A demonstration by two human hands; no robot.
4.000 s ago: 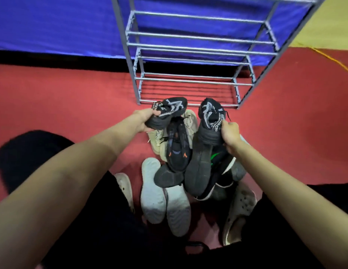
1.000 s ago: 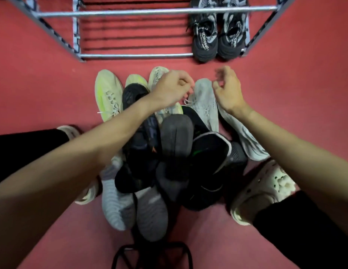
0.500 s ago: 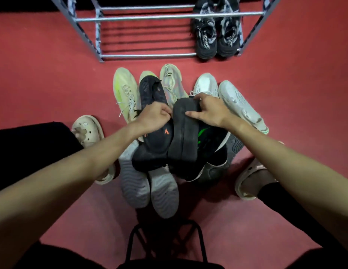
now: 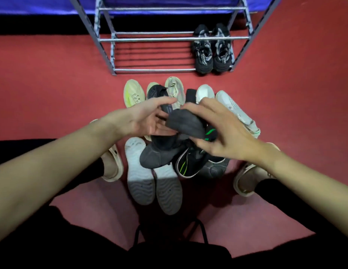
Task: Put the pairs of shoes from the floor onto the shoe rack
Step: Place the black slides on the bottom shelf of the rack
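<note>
Several shoes lie piled on the red floor in front of a metal shoe rack (image 4: 169,38). A black-and-grey pair (image 4: 212,55) stands on the rack's lowest shelf at the right. My right hand (image 4: 217,131) grips a dark grey shoe (image 4: 185,124), sole up, raised over the pile. My left hand (image 4: 148,118) holds the matching dark shoe (image 4: 159,152) near its middle, its heel resting on the pile. Around them lie a yellow-green shoe (image 4: 134,95), a beige shoe (image 4: 175,88), a white pair (image 4: 233,105), a black shoe with green stripes (image 4: 190,164) and a pair showing grey soles (image 4: 155,183).
My feet in cream clogs (image 4: 111,166) (image 4: 247,179) stand either side of the pile. A blue curtain (image 4: 33,4) hangs behind the rack. The left part of the rack's lowest shelf holds nothing. A black stool frame (image 4: 169,235) is below me.
Both hands have lifted the dark grey shoes up from the pile, the right one turned sole-up and higher. The view has tilted up, showing more of the rack.
</note>
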